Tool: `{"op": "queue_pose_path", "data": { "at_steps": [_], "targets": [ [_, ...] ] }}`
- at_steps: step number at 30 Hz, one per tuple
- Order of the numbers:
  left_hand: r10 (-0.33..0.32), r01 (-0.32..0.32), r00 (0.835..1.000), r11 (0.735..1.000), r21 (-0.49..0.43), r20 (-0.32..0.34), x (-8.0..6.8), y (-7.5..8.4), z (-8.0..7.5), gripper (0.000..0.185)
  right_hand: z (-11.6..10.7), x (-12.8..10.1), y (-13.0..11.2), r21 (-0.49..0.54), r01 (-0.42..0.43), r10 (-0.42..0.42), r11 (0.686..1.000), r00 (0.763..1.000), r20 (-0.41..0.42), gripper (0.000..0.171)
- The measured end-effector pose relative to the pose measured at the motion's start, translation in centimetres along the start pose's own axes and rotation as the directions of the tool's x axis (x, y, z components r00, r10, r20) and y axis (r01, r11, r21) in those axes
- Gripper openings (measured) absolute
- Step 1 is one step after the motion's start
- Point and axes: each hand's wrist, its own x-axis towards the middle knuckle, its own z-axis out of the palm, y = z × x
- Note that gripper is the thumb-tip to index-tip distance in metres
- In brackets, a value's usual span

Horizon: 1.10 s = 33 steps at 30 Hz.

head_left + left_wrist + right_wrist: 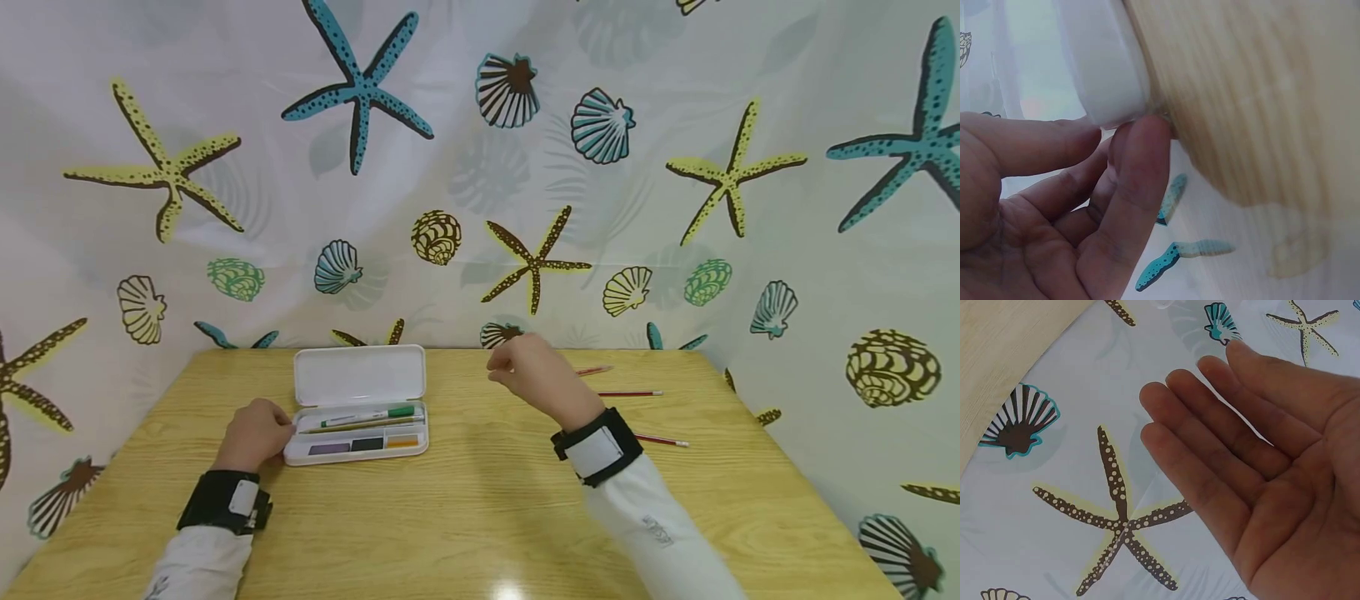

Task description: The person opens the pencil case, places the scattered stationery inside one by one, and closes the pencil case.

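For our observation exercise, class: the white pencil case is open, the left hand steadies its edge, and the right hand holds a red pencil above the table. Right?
One detail is wrong: the right hand holds nothing; the right wrist view shows an open, empty palm. The red pencils lie on the table. The pencil case and left hand are as stated.

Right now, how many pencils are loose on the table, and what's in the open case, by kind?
Red pencils loose on the table: 3
Green marker in the pencil case: 1
Pencil in the case: 1
Small blocks in the case: 3
Total: 8
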Motion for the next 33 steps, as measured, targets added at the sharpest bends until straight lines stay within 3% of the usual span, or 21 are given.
{"op": "queue_pose_path", "data": {
  "at_steps": [7,21,33],
  "targets": [
    [0.009,-0.009,1.000,1.000,0.006,-0.002,-0.1,0.1,-0.2,0.026,-0.7,-1.3,1.9,-0.011,-0.055,0.055,0.998,0.998,-0.013,0.012],
    [0.005,-0.004,1.000,1.000,-0.015,0.005,-0.3,0.3,-0.2,0.027,0.2,-4.3,6.5,0.025,-0.149,0.149,0.988,0.989,0.018,0.014],
    [0.007,-0.007,1.000,1.000,0.006,-0.001,-0.4,0.6,-0.3,0.026,-1.3,-6.7,10.3,0.038,-0.223,0.224,0.974,0.974,-0.031,0.016]
  ]
}}
